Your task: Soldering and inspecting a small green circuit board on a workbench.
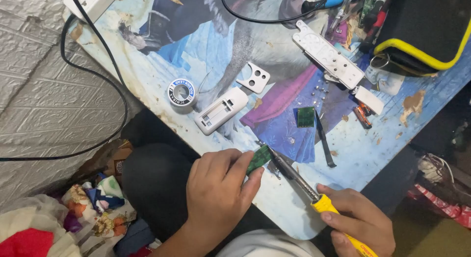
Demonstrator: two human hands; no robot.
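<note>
Your left hand (218,188) pinches the green circuit board (258,159) at the table edge (294,227), steadying it. Your right hand (360,222) grips the yellow-handled soldering iron (299,181), tip on the board.

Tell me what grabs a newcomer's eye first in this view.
At the near edge of the table, the left hand pinches a small green circuit board while the right hand holds a yellow-handled soldering iron with its tip at that board. Farther back lie a white remote casing and a solder spool to its left, with a second green board toward the right.
</note>
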